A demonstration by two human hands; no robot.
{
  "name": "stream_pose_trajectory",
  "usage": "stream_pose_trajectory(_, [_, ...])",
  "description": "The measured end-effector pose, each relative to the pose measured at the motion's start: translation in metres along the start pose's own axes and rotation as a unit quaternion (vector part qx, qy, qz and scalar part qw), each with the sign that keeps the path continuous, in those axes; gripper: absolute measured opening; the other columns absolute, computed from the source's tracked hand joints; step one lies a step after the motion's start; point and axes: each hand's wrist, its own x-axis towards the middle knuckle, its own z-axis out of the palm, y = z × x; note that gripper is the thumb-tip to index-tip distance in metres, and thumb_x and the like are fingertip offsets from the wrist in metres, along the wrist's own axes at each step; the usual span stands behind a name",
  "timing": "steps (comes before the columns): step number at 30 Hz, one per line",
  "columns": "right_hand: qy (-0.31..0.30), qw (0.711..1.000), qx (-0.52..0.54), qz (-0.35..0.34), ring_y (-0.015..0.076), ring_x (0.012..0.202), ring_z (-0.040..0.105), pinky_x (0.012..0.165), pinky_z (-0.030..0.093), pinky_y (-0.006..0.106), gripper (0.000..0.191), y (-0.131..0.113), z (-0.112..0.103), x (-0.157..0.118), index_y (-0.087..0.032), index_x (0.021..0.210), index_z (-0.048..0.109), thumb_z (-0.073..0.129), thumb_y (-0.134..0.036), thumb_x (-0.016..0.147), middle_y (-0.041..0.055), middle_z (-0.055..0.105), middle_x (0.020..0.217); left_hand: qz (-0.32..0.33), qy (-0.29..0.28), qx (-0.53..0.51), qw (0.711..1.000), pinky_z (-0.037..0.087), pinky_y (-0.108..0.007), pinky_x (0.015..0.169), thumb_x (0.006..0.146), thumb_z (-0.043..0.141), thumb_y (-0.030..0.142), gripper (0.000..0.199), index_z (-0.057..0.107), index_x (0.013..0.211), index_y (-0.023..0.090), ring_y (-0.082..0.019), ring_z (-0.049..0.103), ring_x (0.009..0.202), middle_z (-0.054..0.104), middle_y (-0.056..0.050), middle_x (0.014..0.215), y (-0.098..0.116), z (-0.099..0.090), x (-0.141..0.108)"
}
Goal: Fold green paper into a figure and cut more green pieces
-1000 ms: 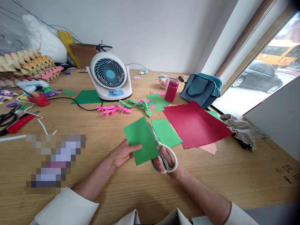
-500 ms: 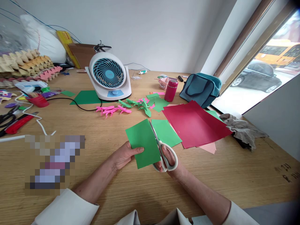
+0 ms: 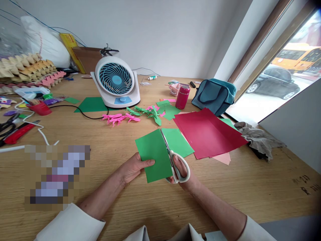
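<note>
My left hand [image 3: 135, 166] pinches a sheet of green paper [image 3: 155, 155] by its left edge, thumb on top. White-handled scissors [image 3: 184, 167] are in my right hand [image 3: 181, 169], with the fingers through the loops. Their blades lie along the right edge of the green paper and point away from me; part of the blades is hidden behind it. Beyond them another light green sheet [image 3: 177, 142] lies on the table, beside a stack of red paper [image 3: 208, 132].
Pink paper cutouts [image 3: 117, 118] and green paper cutouts [image 3: 142, 111] lie ahead, before a white fan [image 3: 116, 80]. A red flask [image 3: 183, 97] and a teal bag [image 3: 213, 95] stand farther right. At left are a red cup [image 3: 41, 107], cables and a blurred-out object [image 3: 59, 177].
The green paper in my left hand has shifted slightly right and down against the scissors. Both hands keep their hold and hardly move.
</note>
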Motion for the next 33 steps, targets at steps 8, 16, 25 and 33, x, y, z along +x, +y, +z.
stream_pose_trajectory(8, [-0.020,0.999,-0.039,-0.018,0.0122,0.041,0.044,0.041,0.034,0.026,0.054,-0.003,-0.001,0.000,-0.021,0.066,0.057,0.050,-0.070,0.089,-0.0008,0.051,0.048,-0.011,-0.017,0.017,1.000,0.047,-0.045,0.102,0.068,0.087,0.025,0.044,0.074,0.108,0.015,-0.031,0.071,0.104,0.077,-0.013,0.106,0.000,0.001,-0.001])
stream_pose_trajectory(16, [0.003,0.999,-0.030,-0.009,0.0123,0.039,0.044,0.039,0.032,0.026,0.054,-0.001,-0.002,0.000,-0.022,0.064,0.057,0.053,-0.070,0.087,-0.0006,0.052,0.048,-0.020,-0.014,0.015,1.000,0.047,-0.048,0.102,0.066,0.088,0.027,0.048,0.073,0.110,0.014,-0.032,0.070,0.103,0.077,-0.014,0.105,0.000,0.003,-0.002])
stream_pose_trajectory(25, [0.014,1.000,0.018,0.007,0.0112,0.038,0.044,0.038,0.032,0.025,0.051,0.003,-0.007,0.003,-0.021,0.073,0.060,0.057,-0.071,0.083,-0.0020,0.054,0.049,-0.017,-0.020,0.019,0.999,0.049,-0.048,0.101,0.066,0.088,0.026,0.049,0.073,0.110,0.014,-0.031,0.072,0.099,0.076,-0.015,0.107,-0.002,0.004,-0.002])
stream_pose_trajectory(33, [0.003,0.997,0.006,-0.081,0.0093,0.038,0.039,0.038,0.030,0.023,0.054,-0.027,-0.023,0.007,-0.019,0.084,0.061,0.054,-0.073,0.083,-0.0042,0.048,0.050,0.001,0.053,0.019,0.998,0.052,-0.047,0.098,0.063,0.088,0.026,0.049,0.073,0.107,0.013,-0.033,0.069,0.109,0.075,-0.014,0.111,0.004,-0.002,0.001])
